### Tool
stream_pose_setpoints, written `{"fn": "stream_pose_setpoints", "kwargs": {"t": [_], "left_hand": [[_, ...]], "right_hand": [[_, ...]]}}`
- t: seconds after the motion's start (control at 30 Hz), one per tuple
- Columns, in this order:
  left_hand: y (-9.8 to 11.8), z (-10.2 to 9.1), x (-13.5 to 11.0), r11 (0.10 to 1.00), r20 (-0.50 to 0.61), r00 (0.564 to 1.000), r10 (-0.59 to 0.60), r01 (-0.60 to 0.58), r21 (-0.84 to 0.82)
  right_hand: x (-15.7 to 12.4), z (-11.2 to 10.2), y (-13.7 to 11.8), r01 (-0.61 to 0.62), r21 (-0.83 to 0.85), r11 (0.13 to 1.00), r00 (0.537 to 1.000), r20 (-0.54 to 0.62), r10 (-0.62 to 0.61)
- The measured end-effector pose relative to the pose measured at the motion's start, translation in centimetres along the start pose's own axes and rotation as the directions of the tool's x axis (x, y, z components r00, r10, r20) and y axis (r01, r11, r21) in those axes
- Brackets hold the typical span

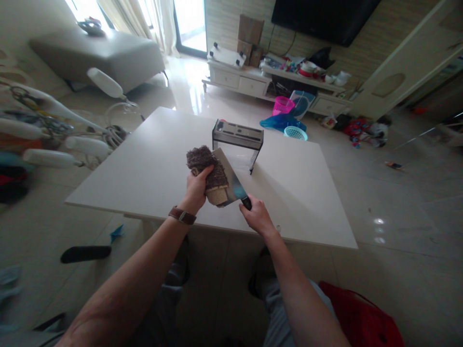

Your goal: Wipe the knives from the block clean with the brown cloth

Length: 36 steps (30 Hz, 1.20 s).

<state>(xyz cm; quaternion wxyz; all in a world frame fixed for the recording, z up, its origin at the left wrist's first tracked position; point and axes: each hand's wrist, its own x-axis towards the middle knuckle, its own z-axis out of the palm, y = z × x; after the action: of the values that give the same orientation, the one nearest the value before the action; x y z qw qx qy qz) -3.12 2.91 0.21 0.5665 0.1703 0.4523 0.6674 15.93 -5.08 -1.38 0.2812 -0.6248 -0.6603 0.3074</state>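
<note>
Above the near part of the white table (152, 159), my left hand (197, 189) is closed around a brown shaggy cloth (213, 174) with a tan patch at its lower end. The cloth lies against the broad blade of a cleaver (233, 183); whether it wraps round to the far face is hidden. My right hand (257, 215) grips the cleaver's black handle, the blade pointing up and left. Just beyond the blade, a knife rack (238, 135) with a slotted metal top and see-through front stands on the table.
Beyond the table are a pink basket (283, 105), a light-blue basket (295, 133) and a blue bag (277, 122) on the floor. A low white cabinet (238, 82) lines the wall. A red bag (361, 313) lies at lower right.
</note>
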Motion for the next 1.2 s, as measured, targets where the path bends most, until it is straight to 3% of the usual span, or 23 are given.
{"fn": "stream_pose_setpoints", "kwargs": {"t": [1.2], "left_hand": [[-0.21,-0.01,0.03,1.000,0.006,1.000,0.002,-0.002,-0.010]], "right_hand": [[-0.06,0.04,0.01,0.000,0.006,1.000,1.000,0.004,0.000]]}}
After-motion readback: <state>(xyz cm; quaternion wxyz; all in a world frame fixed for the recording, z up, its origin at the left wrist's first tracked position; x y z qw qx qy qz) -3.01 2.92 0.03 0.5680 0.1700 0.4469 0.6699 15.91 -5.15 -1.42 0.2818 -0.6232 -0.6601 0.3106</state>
